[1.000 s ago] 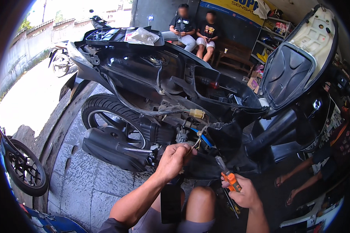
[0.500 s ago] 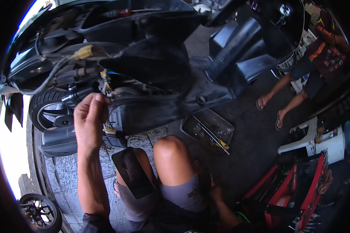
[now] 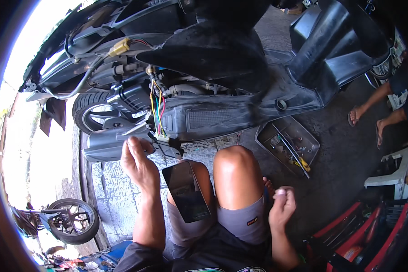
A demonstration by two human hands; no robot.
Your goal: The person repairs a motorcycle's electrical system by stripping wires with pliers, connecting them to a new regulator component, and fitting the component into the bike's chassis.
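A phone [image 3: 186, 190] lies face up on my left thigh. My left hand [image 3: 138, 163] is pinched just below a bundle of coloured wires [image 3: 159, 109] with a pale connector [image 3: 161, 136]; what the fingers hold, if anything, is unclear. The wires hang from the side of a partly dismantled black scooter [image 3: 213, 115], where a yellow connector [image 3: 119, 47] sits on a cable. My right hand [image 3: 281, 208] is beside my right thigh with curled fingers; no tool shows in it, though its inside is hidden.
A tray [image 3: 312, 154] with tools and small parts lies by the floorboard. A red toolbox [image 3: 358, 235] is at lower right, a white plastic stool [image 3: 390, 180] above it. Another person's legs [image 3: 381, 95] are at right, a second motorbike's wheel [image 3: 72, 220] at lower left.
The view has tilted down to my lap. My left hand has moved below the wires. The orange-handled tool earlier in my right hand no longer shows, and that hand has risen beside my thigh.
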